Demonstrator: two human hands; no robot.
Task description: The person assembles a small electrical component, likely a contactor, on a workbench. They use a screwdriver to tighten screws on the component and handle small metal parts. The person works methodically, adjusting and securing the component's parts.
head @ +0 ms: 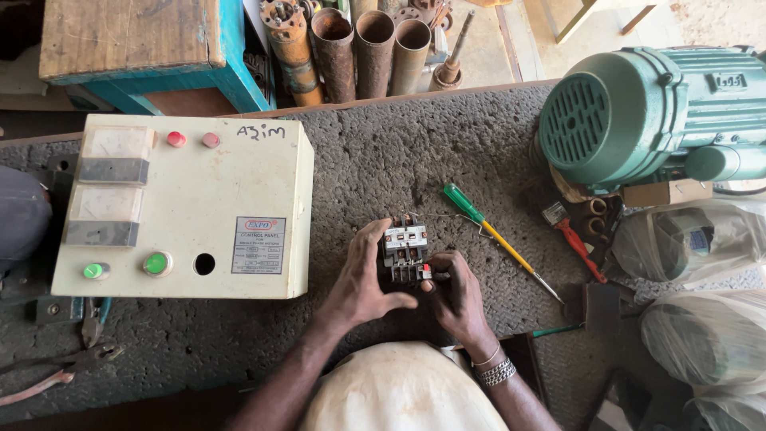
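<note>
A small grey and black electrical contactor [404, 247] with metal terminals rests on the dark rough bench top [383, 152]. My left hand [363, 279] cups its left side, thumb stretched under it. My right hand [456, 294] pinches its lower right corner, near a small red part. A bracelet sits on my right wrist. A screwdriver [495, 238] with a green handle and yellow shaft lies just right of the contactor, untouched.
A cream control box [187, 207] with red and green buttons lies at left. A green electric motor [646, 112] stands at the right rear. A red-handled tool [576, 243], plastic-wrapped items [702, 239], pliers [92, 319] and rusty pipes [359, 48] surround the work spot.
</note>
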